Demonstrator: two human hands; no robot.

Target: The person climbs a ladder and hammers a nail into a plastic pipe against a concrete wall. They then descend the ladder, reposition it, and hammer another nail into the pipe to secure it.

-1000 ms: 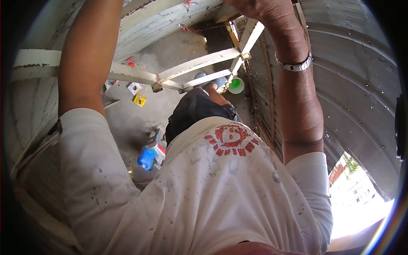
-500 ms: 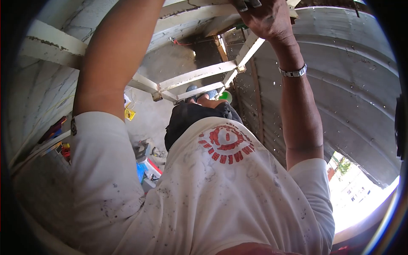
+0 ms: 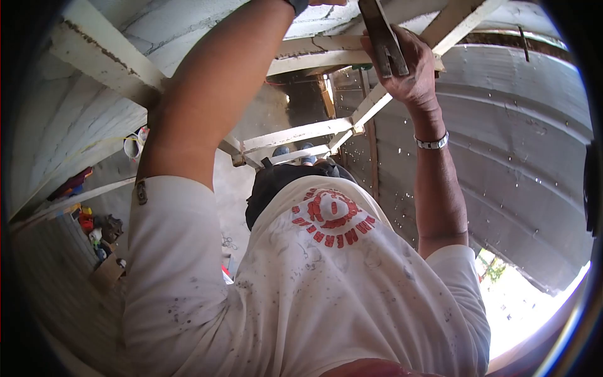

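Left forearm (image 3: 232, 72) is swinging rightward, right fingers (image 3: 412, 45) gripping a clawed tool (image 3: 384, 45) (left hand (image 3: 328, 2): hold unclear); slipping could bruise.

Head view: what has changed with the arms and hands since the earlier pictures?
The right hand has come lower in the picture; the dark metal tool in it, barely showing half a second ago, now shows much more. The left arm has swung rightward, bringing part of the left hand in at the top edge. The white bucket is out of sight. The silver wrist band and white shirt stay as before.
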